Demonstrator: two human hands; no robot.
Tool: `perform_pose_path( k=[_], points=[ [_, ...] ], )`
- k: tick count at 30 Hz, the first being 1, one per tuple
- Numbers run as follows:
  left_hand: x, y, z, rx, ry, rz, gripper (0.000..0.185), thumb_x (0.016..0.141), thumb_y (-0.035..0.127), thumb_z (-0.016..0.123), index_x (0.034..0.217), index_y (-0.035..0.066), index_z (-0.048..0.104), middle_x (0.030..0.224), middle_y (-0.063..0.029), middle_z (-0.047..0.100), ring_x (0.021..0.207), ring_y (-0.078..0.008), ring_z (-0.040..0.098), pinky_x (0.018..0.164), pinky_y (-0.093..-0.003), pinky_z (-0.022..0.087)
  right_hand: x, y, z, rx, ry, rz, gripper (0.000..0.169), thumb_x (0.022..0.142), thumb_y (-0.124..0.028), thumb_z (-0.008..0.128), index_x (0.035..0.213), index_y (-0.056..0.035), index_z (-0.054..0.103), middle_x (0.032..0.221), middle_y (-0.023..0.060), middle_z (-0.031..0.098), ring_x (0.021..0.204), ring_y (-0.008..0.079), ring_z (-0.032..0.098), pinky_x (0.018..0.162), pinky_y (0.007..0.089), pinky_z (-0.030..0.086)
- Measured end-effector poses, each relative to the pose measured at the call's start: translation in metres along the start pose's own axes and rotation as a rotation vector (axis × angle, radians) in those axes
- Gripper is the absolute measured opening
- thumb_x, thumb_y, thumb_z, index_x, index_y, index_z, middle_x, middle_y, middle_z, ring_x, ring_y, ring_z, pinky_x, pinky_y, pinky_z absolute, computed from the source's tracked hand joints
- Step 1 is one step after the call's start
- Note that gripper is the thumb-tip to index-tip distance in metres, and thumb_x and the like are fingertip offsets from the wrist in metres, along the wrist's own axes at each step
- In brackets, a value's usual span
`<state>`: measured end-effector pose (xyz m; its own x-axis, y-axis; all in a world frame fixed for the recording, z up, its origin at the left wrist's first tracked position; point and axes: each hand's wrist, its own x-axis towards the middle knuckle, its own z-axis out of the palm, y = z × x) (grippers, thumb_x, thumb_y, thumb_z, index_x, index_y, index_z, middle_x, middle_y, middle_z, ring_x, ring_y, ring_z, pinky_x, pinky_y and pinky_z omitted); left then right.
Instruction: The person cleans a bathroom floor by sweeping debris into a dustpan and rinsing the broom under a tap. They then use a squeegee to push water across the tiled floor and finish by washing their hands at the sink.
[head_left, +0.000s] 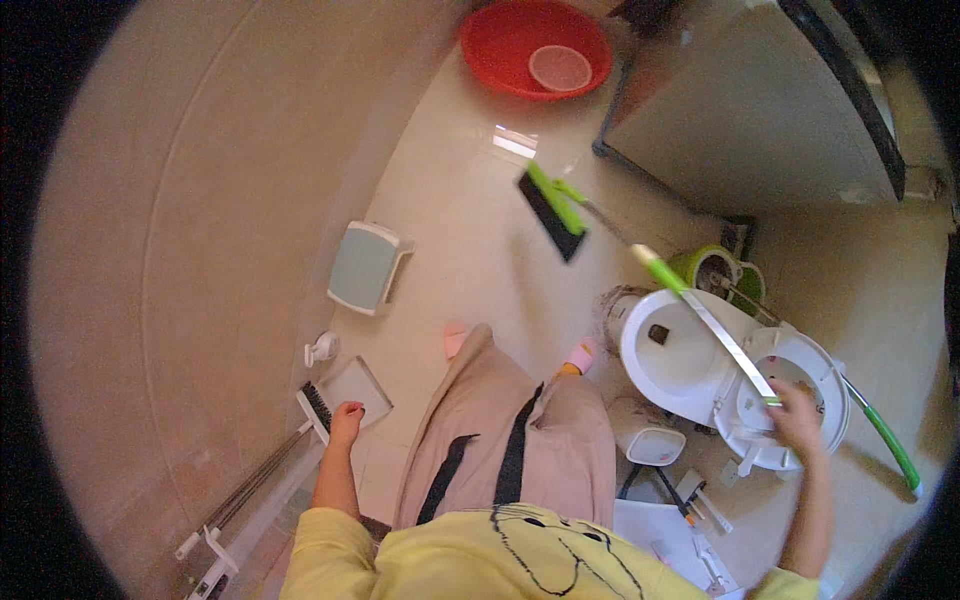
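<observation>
My right hand (796, 420) grips the end of a long handle on a floor brush (555, 210) with a green head and dark bristles. The handle runs across the white toilet (675, 352), and the slightly blurred head is over or on the tiled floor. My left hand (347, 421) is curled at the left, near a long-handled broom (315, 409) and a white dustpan (360, 390). Whether it touches either one cannot be told, and nothing shows in its fingers.
A red basin (495, 45) holds a pink basket (561, 67) at the top. A step stool (364, 266) stands by the left wall. A green mop bucket (709, 262) is behind the toilet, and a waste bin (656, 446) stands beside it. A large panel (735, 112) fills the upper right.
</observation>
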<state>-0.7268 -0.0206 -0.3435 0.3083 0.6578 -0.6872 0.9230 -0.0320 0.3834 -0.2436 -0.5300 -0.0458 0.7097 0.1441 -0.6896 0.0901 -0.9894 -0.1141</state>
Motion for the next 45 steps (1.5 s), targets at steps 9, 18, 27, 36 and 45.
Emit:
perform_pose_path(
  k=[9, 18, 27, 36, 45],
  points=[
    [-0.022, -0.139, -0.092, 0.152, -0.04, -0.159, 0.018, 0.07, 0.017, 0.053, 0.077, 0.001, 0.057, 0.07, -0.0096, 0.058, 0.068, -0.0182, 0.054, 0.066, -0.0287, 0.042, 0.146, -0.231, 0.372, 0.27, -0.098, -0.091, 0.042, 0.078, -0.021, 0.044, 0.119, -0.0166, 0.036, 0.071, 0.0167, 0.057, 0.062, 0.0314, 0.055, 0.056, 0.0402, 0.043],
    [0.006, -0.167, -0.087, -0.08, -0.145, -0.266, 0.015, 0.069, 0.004, 0.053, 0.083, 0.001, 0.056, 0.076, -0.0057, 0.057, 0.071, -0.0137, 0.052, 0.067, -0.0245, 0.042, 0.125, -0.147, 0.361, -0.107, -0.187, 0.007, 0.045, 0.08, -0.022, 0.042, 0.123, -0.0228, 0.028, 0.069, 0.0169, 0.056, 0.059, 0.0331, 0.054, 0.054, 0.0439, 0.042],
    [0.031, -0.086, -0.079, -0.125, -0.233, -0.227, 0.014, 0.07, 0.002, 0.051, 0.082, 0.001, 0.056, 0.075, -0.0053, 0.057, 0.071, -0.0126, 0.051, 0.066, -0.0236, 0.041, 0.088, -0.011, 0.27, -0.366, 0.004, 0.265, 0.043, 0.08, -0.027, 0.042, 0.121, -0.0198, 0.032, 0.067, 0.0155, 0.057, 0.059, 0.0353, 0.054, 0.057, 0.0446, 0.043],
    [0.029, -0.082, -0.075, -0.012, -0.156, -0.218, 0.015, 0.069, 0.002, 0.05, 0.083, 0.001, 0.057, 0.074, -0.0054, 0.057, 0.068, -0.0131, 0.052, 0.065, -0.0232, 0.041, 0.086, -0.158, 0.245, 0.009, -0.277, 0.14, 0.044, 0.076, -0.016, 0.048, 0.118, -0.0246, 0.038, 0.077, 0.0205, 0.056, 0.068, 0.0361, 0.055, 0.06, 0.046, 0.043],
    [0.04, -0.099, -0.095, -0.049, -0.124, -0.239, 0.016, 0.067, 0.005, 0.052, 0.082, 0.004, 0.058, 0.079, -0.0058, 0.057, 0.074, -0.0153, 0.052, 0.07, -0.0257, 0.04, 0.105, -0.098, 0.287, -0.066, -0.151, 0.172, 0.042, 0.079, -0.022, 0.045, 0.119, -0.0311, 0.035, 0.075, 0.0173, 0.057, 0.066, 0.0336, 0.055, 0.059, 0.0439, 0.043]
  ],
)
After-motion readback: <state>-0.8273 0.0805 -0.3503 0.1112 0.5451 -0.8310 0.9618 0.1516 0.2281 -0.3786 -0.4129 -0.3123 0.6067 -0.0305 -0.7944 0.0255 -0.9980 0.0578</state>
